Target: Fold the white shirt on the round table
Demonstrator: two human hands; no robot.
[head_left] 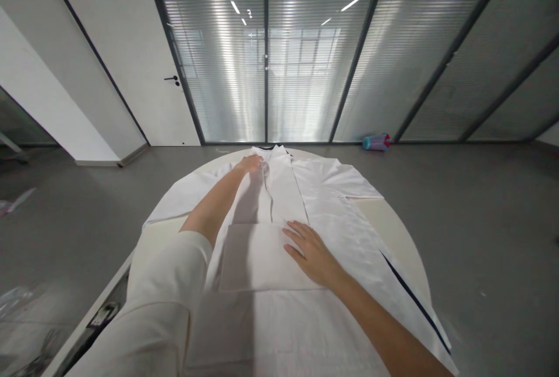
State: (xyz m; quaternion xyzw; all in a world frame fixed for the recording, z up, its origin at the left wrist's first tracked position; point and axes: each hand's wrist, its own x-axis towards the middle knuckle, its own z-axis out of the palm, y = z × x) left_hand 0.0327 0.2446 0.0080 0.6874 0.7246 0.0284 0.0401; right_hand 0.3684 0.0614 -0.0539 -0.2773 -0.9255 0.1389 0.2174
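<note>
A white coat-like garment (340, 243) lies spread out, front side up, with its collar at the far end and a sleeve out to each side. My left hand (251, 163) reaches to the upper front near the collar. Its fingers are bent together on the front edge, where the cloth bunches up. Lower down, my right hand (311, 253) rests palm down with fingers apart, beside a broad rectangular panel (266, 258) of the same cloth. Dark trim (414, 295) runs along the garment's right side edge.
The garment lies on a round cream table (393, 228). A blue and pink basket-like object (375, 142) lies on the grey floor by the glass partition (301, 74). Clear plastic (16, 298) lies on the floor at left, near a pale rail (94, 301).
</note>
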